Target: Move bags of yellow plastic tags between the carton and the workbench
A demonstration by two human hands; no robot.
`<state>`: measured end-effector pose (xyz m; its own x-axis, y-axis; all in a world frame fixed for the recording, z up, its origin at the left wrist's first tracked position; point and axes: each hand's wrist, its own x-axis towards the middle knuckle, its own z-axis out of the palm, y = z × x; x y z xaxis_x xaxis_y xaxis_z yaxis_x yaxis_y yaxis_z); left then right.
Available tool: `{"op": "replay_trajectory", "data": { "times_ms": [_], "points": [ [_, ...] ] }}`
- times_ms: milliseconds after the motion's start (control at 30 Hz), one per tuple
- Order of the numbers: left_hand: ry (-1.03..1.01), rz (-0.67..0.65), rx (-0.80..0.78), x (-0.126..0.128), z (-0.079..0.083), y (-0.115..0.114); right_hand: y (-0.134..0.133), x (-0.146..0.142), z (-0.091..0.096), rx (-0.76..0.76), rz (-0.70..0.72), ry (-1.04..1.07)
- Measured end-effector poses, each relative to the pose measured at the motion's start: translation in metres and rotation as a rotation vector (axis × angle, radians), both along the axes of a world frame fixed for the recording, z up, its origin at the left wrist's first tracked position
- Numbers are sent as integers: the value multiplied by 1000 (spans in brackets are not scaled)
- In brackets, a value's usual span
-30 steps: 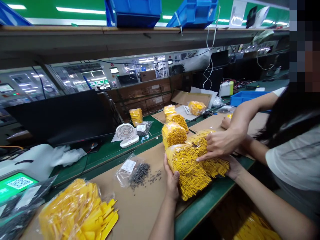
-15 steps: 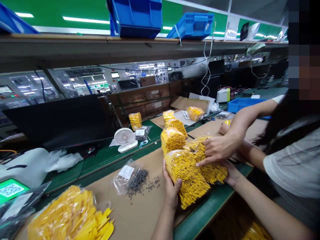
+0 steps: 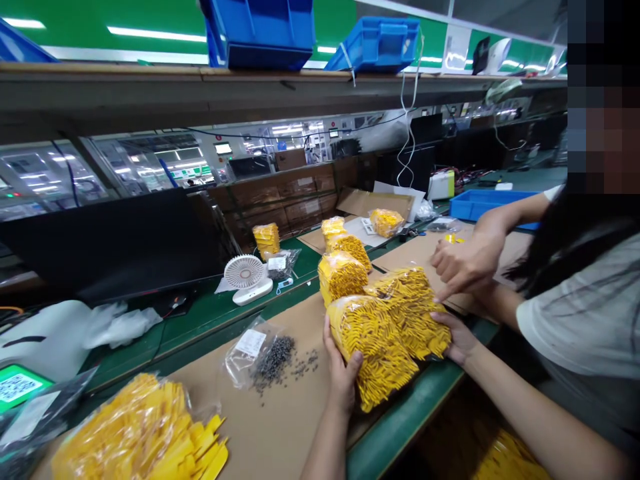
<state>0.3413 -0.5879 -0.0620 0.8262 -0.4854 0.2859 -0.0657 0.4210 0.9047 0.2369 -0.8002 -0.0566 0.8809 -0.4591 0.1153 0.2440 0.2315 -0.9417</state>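
Cradling a bulging clear bag of yellow plastic pieces (image 3: 373, 350) from below, the person's left hand (image 3: 343, 377) rises on a forearm angled up from the bottom of the view, its fingers curled around the bag's near end in a firm grasp. The right hand (image 3: 453, 337) comes in from the lower right on a long, low-stretched arm, its fingers wrapped against the bag's far end and grasping it too. The bag sits at the front edge of a green workbench (image 3: 400, 420), over a brown cardboard sheet (image 3: 295, 427), touching a second yellow-filled bag (image 3: 410, 307) behind it. A co-worker's hand (image 3: 467, 263) hangs over that second bag, fingers loosely half-curled and not clenched. A small clear bag of dark granular parts (image 3: 273, 360) lies on the cardboard just left, with loose bits beside it.
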Motion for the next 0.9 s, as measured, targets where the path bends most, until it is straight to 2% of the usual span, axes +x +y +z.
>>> {"op": "replay_trajectory", "data": {
  "times_ms": [167,300,633,767,900],
  "points": [
    [-13,5,13,0,0,1,-2,0,2,463,-91,134],
    [-39,9,22,1,-1,1,1,0,4,610,-112,121],
    [-34,23,24,0,0,0,3,-2,8,659,-105,129],
    [-106,96,34,-4,1,2,0,-2,4,606,-122,161],
    [-111,111,-52,-8,1,3,-3,-2,-1,508,-97,163]
  ]
}}
